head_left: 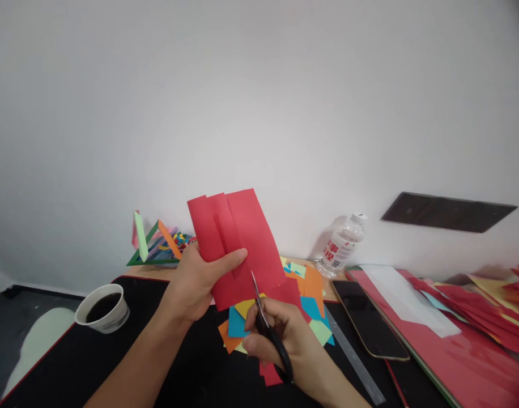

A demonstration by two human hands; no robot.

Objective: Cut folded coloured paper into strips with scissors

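My left hand (195,280) grips a folded sheet of red paper (259,232), its thumb pressed flat across the front. The paper is raised above the desk and shows upright creases or overlapping strips on its left side. In my right hand (285,328) is a pair of scissors (268,331) with black handles. Their blades point up at the lower part of the red paper, and the tip lies against or in it; I cannot tell how deep. Colored paper pieces (313,307) in blue, orange, yellow and green lie beneath my hands.
A paper cup (121,314) of dark liquid stands at the left. On the right lie a clear ruler (357,362), a phone (370,320) and stacked red paper (467,351). A plastic bottle (344,243) and a folded-paper frame (157,262) stand by the wall.
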